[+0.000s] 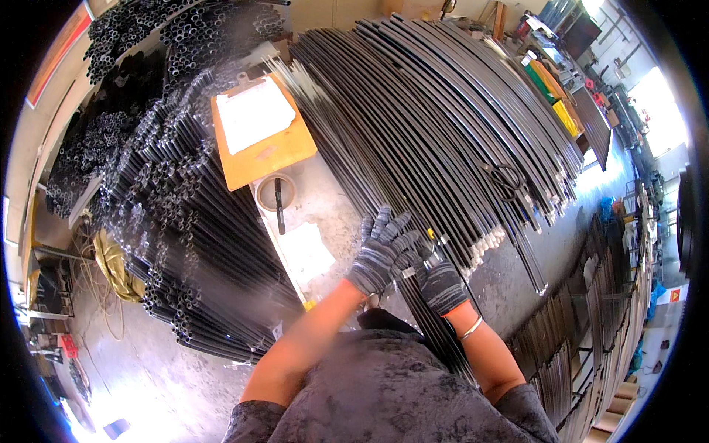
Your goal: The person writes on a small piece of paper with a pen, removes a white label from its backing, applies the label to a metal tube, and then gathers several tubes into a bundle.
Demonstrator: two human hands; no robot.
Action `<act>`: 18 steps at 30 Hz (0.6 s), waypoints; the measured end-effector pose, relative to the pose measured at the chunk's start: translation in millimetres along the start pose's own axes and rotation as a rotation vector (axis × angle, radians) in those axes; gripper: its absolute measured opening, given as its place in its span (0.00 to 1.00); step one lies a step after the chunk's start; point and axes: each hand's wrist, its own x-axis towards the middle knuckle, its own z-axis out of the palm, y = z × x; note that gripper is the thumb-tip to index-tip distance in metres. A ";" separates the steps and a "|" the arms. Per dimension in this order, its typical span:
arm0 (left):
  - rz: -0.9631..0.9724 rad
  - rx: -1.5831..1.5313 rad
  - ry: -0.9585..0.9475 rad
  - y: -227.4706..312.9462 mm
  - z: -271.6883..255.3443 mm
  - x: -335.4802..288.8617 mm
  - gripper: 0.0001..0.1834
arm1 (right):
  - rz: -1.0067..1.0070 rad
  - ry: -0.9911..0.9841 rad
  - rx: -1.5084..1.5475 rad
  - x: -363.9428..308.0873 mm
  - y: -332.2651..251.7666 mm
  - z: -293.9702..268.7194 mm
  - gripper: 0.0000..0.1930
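Observation:
My left hand (380, 252), in a grey striped knit glove, lies over a bundle of thin dark tubes (434, 321) with its fingers stretched out. Close beside it, my right hand (443, 286), gloved alike, is at the bundle's right side with its fingers bent inward. By those fingers is a small shiny metal piece with a yellow part (436, 244); I cannot make out its kind or exactly what the right fingers grip. The bundle runs between my forearms toward my body. Beyond my hands, many long dark tubes (413, 96) lie side by side.
Left of my hands are a sheet of paper (306, 251), a tape roll (276, 193) with a black marker (280, 207), and an orange clipboard (269, 151). Stacked black tubes (214, 251) fill the left. Black-handled scissors (507, 181) rest on the tubes at right; a rack (598, 295) stands beyond.

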 end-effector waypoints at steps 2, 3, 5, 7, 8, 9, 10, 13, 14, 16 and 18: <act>-0.016 -0.030 -0.076 -10.1 9.9 -2.1 0.24 | 0.042 -0.268 -0.156 -4.3 -1.5 -4.4 0.20; -0.027 -0.039 -0.115 -13.5 11.2 -1.4 0.23 | 0.057 -0.403 -0.229 6.6 -14.1 -18.7 0.20; -0.051 -0.055 -0.108 -14.5 16.3 -0.8 0.20 | 0.132 -0.306 -0.151 12.2 -23.2 -31.2 0.17; -0.055 -0.031 -0.151 -23.0 21.6 -0.9 0.18 | 0.046 -0.102 -0.118 -3.0 -11.5 -11.3 0.16; -0.031 0.023 -0.136 -24.6 21.3 -0.9 0.18 | 0.017 -0.111 -0.205 -9.2 -7.3 -1.9 0.13; -0.025 0.001 -0.100 -23.8 19.5 -1.0 0.18 | 0.122 -0.034 0.041 -9.9 -1.2 6.8 0.13; -0.019 -0.018 -0.062 -23.2 17.9 0.0 0.17 | 0.223 0.045 0.287 -8.2 6.2 15.5 0.12; -0.003 -0.020 -0.030 -21.7 9.8 3.3 0.16 | 0.644 0.292 0.913 -18.5 20.3 51.2 0.10; 0.002 -0.011 -0.031 -21.8 7.3 4.7 0.16 | 0.688 0.325 1.097 -18.3 23.3 56.2 0.10; 0.009 -0.030 0.017 -24.8 4.6 2.9 0.17 | 0.710 0.406 1.418 -8.9 15.8 50.3 0.10; 0.002 -0.055 0.041 -28.7 3.8 -0.1 0.17 | 0.673 0.517 1.682 -3.0 3.3 40.9 0.12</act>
